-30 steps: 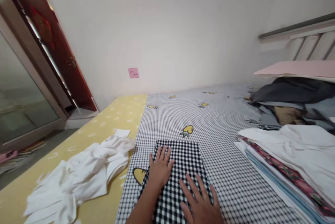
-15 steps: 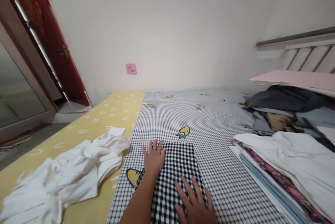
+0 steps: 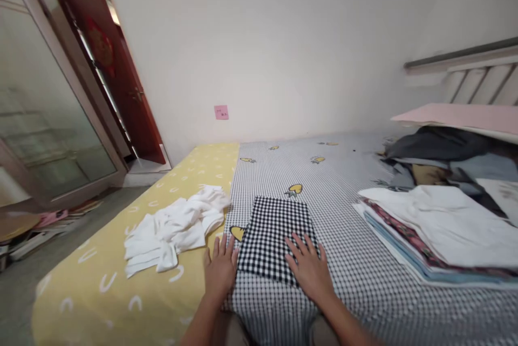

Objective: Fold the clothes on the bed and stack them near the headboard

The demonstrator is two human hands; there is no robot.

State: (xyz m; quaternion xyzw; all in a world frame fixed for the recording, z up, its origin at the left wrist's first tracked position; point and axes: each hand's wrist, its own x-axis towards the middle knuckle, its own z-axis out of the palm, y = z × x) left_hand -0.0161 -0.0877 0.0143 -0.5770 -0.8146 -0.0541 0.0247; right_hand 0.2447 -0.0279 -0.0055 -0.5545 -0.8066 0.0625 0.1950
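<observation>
We are resting our right hand (image 3: pixel 311 266), fingers spread, on the folded rectangular black-and-white checked cloth (image 3: pixel 269 235), and holding our left hand (image 3: pixel 220 271), fingers extended, beside its left edge.

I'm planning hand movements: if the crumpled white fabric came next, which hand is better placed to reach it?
Probably the left hand, open beside the folded rectangular black-and-white checked cloth, on the side nearer the crumpled white fabric. The right hand, resting on that cloth, is farther away.
</observation>
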